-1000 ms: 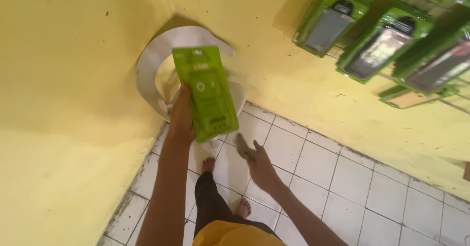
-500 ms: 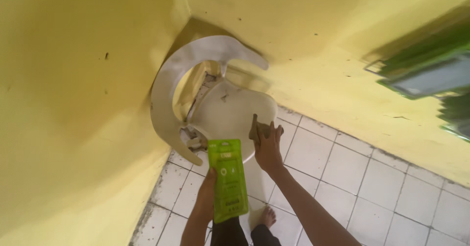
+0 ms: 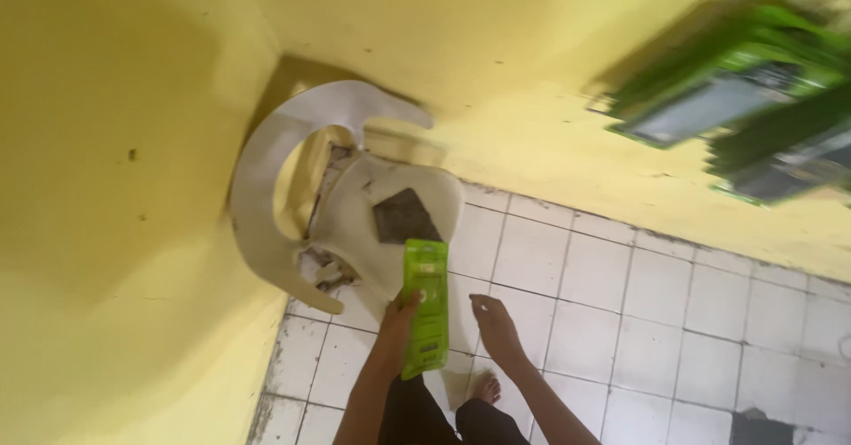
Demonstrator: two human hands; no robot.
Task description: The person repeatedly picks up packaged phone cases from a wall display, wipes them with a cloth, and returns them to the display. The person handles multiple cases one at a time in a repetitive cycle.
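The flat packet (image 3: 426, 308) is bright lime green with small white markings and a darker strip near its lower end. The plastic chair (image 3: 292, 188) is cream-white, stained brown in places, and a dark grey-brown square (image 3: 405, 217) lies on its seat. The walls (image 3: 115, 144) are yellow. The floor tiles (image 3: 612, 294) are white with dark grout lines. The blurred hanging packets (image 3: 753, 108) are green and grey.

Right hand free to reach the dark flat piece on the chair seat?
Probably yes. The right hand is empty and open, just short of the white chair; nothing lies between it and the dark flat piece.
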